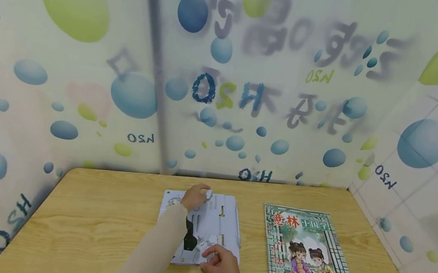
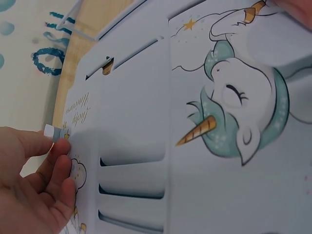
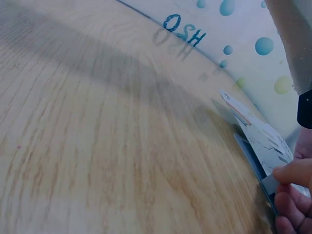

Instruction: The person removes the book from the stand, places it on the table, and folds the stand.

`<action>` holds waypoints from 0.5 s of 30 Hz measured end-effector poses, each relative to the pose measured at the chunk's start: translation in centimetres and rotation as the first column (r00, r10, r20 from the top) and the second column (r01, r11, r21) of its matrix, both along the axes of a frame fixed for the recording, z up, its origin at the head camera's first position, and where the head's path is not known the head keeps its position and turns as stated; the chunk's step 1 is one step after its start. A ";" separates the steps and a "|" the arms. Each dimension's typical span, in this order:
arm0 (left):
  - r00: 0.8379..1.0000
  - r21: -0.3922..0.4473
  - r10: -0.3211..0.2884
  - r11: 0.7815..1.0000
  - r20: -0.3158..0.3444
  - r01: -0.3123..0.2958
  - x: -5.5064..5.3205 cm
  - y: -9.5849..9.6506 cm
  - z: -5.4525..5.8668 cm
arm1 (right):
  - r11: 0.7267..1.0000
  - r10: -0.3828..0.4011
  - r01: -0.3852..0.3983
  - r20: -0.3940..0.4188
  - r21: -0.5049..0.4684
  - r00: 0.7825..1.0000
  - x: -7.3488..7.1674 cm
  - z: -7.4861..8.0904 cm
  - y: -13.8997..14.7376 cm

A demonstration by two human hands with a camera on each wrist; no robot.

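Observation:
A pale blue plastic board with slots and a unicorn print lies flat on the wooden table. My left hand reaches over it and pinches its far edge; in the left wrist view the thumb and fingers of that hand curl round the rim of the board, beside a small white tab. My right hand grips the near edge. In the right wrist view its fingers pinch the corner, and the board shows only edge-on.
A colourful magazine with two cartoon children on its cover lies to the right of the board. Walls covered in bubble-patterned film close the table in at the back and on both sides. Bare wood stretches to the left.

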State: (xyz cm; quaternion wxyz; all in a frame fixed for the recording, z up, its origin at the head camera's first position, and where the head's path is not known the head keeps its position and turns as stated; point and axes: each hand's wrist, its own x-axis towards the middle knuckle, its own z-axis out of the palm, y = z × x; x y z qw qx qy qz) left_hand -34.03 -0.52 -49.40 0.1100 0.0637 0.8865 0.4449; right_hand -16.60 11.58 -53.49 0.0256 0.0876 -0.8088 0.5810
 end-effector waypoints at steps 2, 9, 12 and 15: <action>1.000 0.010 0.001 1.000 -0.002 -0.001 -0.4 -0.2 -0.4 | 1.000 0.010 -0.011 -0.024 -0.022 1.000 0.1 -0.1 0.0; 0.988 0.112 -0.063 0.991 -0.141 0.079 -2.1 -1.9 -3.4 | 0.987 0.147 -0.147 -0.006 -0.059 0.989 0.0 1.0 1.8; 0.996 0.135 -0.019 0.990 -0.081 0.030 -0.7 -2.5 -1.6 | 0.986 0.165 -0.167 0.060 0.022 0.984 -0.5 2.3 3.7; 0.996 0.147 0.019 0.989 -0.084 -0.006 0.7 -3.9 -0.3 | 0.978 0.182 -0.189 0.080 0.087 0.980 -1.3 3.6 6.1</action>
